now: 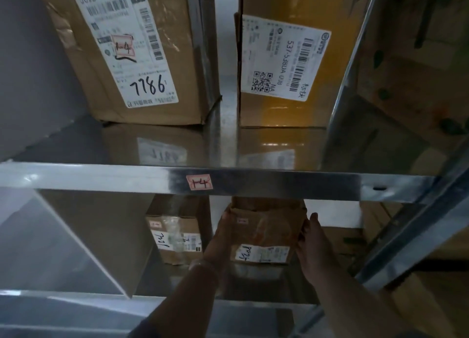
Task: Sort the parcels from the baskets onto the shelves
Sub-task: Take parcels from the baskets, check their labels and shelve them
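A brown cardboard parcel with a white label stands on the lower metal shelf. My left hand holds its left side, and my right hand holds its right side, fingers lying along the box. The parcel's top is hidden behind the front beam of the upper shelf, which carries a pink tag reading 1-4.
A smaller taped parcel sits just left of the held one. On the upper shelf stand a large brown box marked 7786 and a yellowish box. A slanted metal upright is at right, and a grey panel is at lower left.
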A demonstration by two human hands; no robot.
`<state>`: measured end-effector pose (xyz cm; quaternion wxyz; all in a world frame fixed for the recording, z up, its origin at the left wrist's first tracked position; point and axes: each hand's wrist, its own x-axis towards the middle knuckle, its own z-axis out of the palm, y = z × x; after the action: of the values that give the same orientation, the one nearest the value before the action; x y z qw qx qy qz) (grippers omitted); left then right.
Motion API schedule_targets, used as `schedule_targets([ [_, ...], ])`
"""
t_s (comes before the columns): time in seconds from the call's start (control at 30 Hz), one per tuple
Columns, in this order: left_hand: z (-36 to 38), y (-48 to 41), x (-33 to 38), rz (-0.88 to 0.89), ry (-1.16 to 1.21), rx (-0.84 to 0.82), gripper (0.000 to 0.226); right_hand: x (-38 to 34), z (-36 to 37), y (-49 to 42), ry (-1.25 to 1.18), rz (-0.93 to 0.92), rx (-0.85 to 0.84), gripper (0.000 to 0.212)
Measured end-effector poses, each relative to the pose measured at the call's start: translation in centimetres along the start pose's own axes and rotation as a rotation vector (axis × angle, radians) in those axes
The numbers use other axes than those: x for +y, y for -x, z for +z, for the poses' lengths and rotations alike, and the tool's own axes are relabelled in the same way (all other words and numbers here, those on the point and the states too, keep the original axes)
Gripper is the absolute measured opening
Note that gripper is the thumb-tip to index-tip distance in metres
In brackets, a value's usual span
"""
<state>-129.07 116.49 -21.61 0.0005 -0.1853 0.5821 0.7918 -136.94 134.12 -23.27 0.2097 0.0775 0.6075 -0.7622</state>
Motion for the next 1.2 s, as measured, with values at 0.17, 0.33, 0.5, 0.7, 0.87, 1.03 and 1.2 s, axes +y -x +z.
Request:
schedule_targets([
  [0.17,0.3,0.4,-0.4,-0.062,0.033,0.043,0.071,0.4,-0.4,0.1,0.114,-0.056,0.012,0.050],
  [0.33,0.6,1.8,-0.1,0.047,0.036,0.074,0.064,0.2,0.0,1.6,0.190,-0.109,0.029,0.045],
  [0.5,-0.3,3.7,-1.9,0.105,-0.073,0.102,0.076,2.5,-0.3,2.9,0.282,-0.087,0.105,0.051],
  [0.7,-2.7,8.0,-1.6,0.156,-0.205,0.101,0.058,4.1,0.8,7.4,0.454,-0.152,0.253,0.041],
  [0.87,-7.7,13.2,-1.4,0.142,-0.313,0.173,0.038,5.5,5.7,13.0,0.476,-0.078,0.015,0.035],
  [1.03,-18.1,22.4,-2.8,0.082,-0.300,0.403,0.049,11.9,15.4,18.8,0.621,-0.052,-0.206,0.039],
  [1.2,-30.1,33.9,-0.9,0.085,-0.233,0.653,0.044,16.4,29.0,27.4,0.682,-0.077,-0.494,0.049],
])
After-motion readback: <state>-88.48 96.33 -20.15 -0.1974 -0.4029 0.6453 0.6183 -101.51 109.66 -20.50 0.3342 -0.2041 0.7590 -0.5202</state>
